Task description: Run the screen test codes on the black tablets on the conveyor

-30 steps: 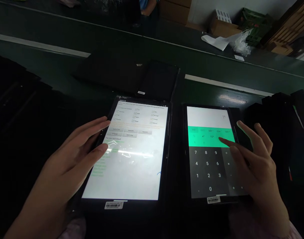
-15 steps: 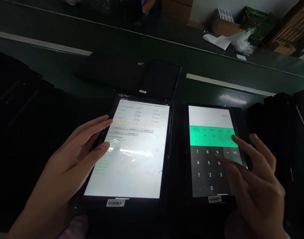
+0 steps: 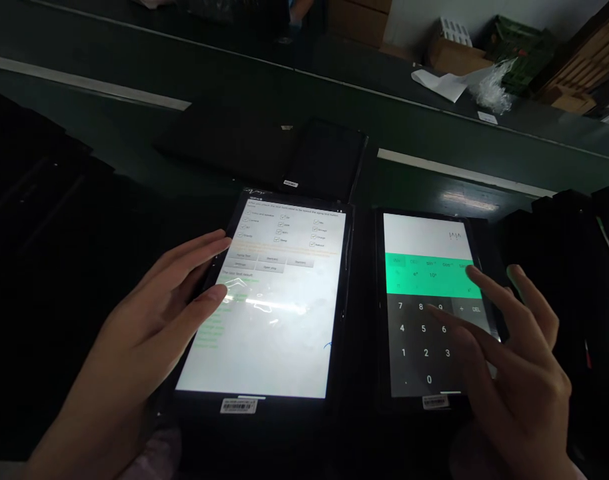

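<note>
Two lit tablets lie side by side in front of me. The left tablet [image 3: 279, 353] shows a white page with tick boxes, grey buttons and green text. My left hand [image 3: 154, 327] rests along its left edge, fingers stretched out and the thumb apart on the screen's margin. A calculator with a green band fills the screen of the right tablet [image 3: 409, 367], with upside-down-looking characters in its display area. Over that screen my right hand [image 3: 514, 353] is spread, its index fingertip at the 8 key; whether it touches the glass I cannot tell. Nothing is held in it.
Behind the left tablet lies a dark-screened tablet [image 3: 327, 157]. Dark stacked items [image 3: 29, 173] stand at the left, and more dark items [image 3: 579, 220] at the right. Farther back are clear plastic wrap [image 3: 492, 87], a green crate [image 3: 519, 47] and part of another person's arm [image 3: 299, 10].
My right index fingertip has shifted slightly left, from beside the 9 to the 8 key. My left hand stays on the left tablet's edge. The whole view has drifted a little.
</note>
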Demonstrator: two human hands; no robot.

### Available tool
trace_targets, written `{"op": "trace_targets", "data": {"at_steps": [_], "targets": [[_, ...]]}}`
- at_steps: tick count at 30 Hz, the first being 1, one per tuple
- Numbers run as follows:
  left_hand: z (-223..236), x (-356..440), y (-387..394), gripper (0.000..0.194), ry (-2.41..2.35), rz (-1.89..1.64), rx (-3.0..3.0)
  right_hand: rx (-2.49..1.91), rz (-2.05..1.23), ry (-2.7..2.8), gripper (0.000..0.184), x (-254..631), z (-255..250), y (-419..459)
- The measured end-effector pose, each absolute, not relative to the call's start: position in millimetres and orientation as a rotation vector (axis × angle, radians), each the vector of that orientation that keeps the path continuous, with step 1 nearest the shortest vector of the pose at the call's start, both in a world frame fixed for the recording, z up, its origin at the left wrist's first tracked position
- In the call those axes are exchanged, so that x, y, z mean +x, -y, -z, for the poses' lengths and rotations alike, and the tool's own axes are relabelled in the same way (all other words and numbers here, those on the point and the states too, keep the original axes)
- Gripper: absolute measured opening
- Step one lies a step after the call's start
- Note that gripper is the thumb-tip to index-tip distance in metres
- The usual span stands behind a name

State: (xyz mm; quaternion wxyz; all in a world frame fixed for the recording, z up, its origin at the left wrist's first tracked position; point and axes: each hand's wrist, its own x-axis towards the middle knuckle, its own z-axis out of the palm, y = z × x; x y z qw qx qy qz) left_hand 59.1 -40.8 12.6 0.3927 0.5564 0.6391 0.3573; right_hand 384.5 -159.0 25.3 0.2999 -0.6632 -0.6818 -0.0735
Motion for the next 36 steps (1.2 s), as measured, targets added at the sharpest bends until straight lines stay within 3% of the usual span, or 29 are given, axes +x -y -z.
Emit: {"op": "trace_targets", "data": {"at_steps": [12, 36], "targets": [[-15.3, 63.6, 42.8, 0.041, -1.634, -0.931, 1.402, -1.942, 0.407, 1.426, 0.025, 414.2, -21.6, 169.6], [-17.3, 68.7, 43.0, 0.043, -1.648, -0.942, 1.41, -1.953, 0.461, 1.581, 0.03, 425.4, -15.4, 174.3]]}}
